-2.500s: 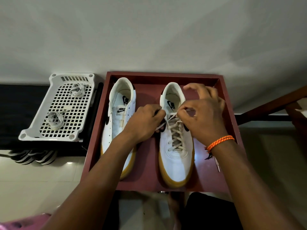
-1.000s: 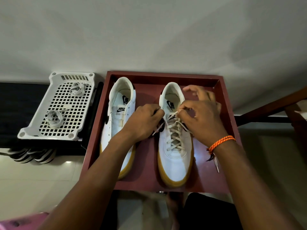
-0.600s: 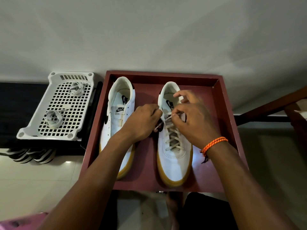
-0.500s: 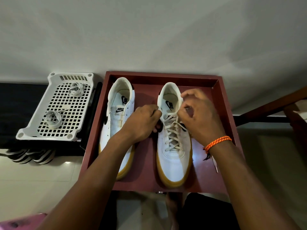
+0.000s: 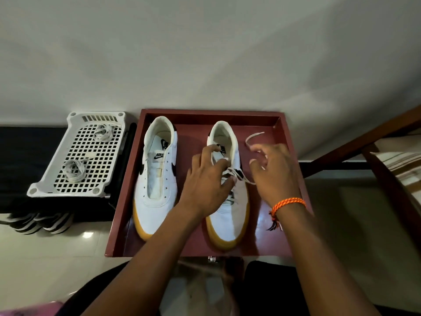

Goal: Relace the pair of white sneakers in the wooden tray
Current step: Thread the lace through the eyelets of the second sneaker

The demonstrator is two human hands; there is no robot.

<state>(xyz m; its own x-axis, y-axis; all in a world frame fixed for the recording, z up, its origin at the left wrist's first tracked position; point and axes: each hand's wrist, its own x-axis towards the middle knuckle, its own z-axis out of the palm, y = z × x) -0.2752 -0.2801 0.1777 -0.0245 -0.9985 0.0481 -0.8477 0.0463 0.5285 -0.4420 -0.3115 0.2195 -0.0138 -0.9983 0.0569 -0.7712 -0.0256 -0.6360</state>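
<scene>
Two white sneakers with tan soles stand in the dark red wooden tray (image 5: 293, 179). The left sneaker (image 5: 157, 185) has bare eyelets and no lace. The right sneaker (image 5: 227, 217) carries a pale lace (image 5: 237, 173) crossed up its front. My left hand (image 5: 205, 185) lies over that shoe's tongue, and its thumb and fingers pinch the lace near the top eyelets. My right hand (image 5: 275, 174), blurred, is just right of the shoe. Its curled fingers hold the lace's free end, which loops up toward the tray's far right corner.
A white perforated plastic basket (image 5: 45, 188) left of the tray holds two coiled laces (image 5: 73, 171). Dark striped footwear (image 5: 38, 222) lies below it on the pale tile floor. Brown wooden furniture (image 5: 387, 169) stands to the right, and a grey wall rises behind the tray.
My left hand has moved from the shoe's left side onto its tongue. My right hand has pulled away to the right, drawing a loop of lace out over the tray.
</scene>
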